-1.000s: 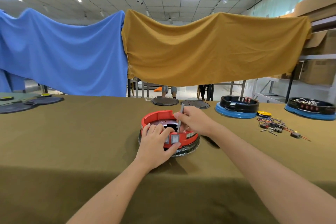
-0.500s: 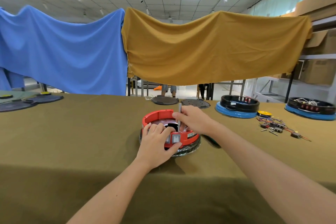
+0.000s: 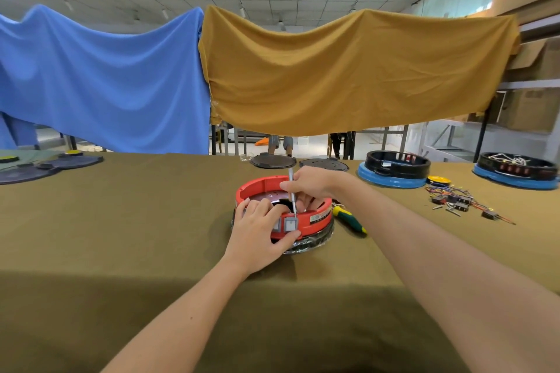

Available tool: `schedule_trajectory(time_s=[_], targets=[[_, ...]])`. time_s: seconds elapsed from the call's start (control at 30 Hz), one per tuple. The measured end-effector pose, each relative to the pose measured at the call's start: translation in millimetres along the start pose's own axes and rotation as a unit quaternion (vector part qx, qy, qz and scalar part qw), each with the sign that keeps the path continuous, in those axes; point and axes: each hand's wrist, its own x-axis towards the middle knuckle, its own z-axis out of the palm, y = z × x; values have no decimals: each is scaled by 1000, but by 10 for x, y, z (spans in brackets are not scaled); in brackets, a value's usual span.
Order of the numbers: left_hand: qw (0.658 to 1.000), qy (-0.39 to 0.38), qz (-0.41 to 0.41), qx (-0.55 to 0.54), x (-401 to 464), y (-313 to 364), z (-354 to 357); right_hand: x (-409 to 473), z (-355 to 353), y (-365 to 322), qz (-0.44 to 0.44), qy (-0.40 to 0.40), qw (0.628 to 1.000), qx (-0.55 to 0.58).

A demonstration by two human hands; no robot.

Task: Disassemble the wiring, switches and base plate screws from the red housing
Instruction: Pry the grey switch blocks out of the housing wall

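Head view, hands point(image 3: 260, 228) gripping red housing point(image 3: 315, 218), probably.

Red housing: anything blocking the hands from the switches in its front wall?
Nothing visible. The left hand already grips the red housing at the front-wall switches, and the right hand holds a thin metal tool inside the rim behind them.

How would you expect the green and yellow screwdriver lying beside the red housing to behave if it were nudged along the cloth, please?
The green and yellow screwdriver has a rounded handle, so it would probably roll rather than slide, though the cloth-covered table may slow it. It looks rigid, unlikely to flex. Lying right beside the red housing, it would likely stop against it if pushed that way.
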Motion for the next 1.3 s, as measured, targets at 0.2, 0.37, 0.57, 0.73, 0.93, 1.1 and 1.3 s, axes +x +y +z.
schedule_trajectory(time_s=[0.2,0.37,0.57,0.73,0.93,1.1,1.3], targets=[[1000,-7,-4,0,12,-6,-1,-195,184,68,-104,115,988,-12],[1000,-12,-4,2,8,7,-8,-487,354,245,-165,195,966,-38],[1000,-16,-6,3,7,20,-25,-479,386,263,-162,215,962,44],[1000,-15,-3,6,9,25,-17,-436,381,327,-153,204,961,108],[1000,-12,-8,0,16,29,-15,-331,183,237,-80,100,979,158],[1000,-16,-8,1,9,43,-34,-249,59,116,-11,36,993,113],[1000,-15,-8,-4,8,33,-29,-348,220,308,-102,119,974,161]])
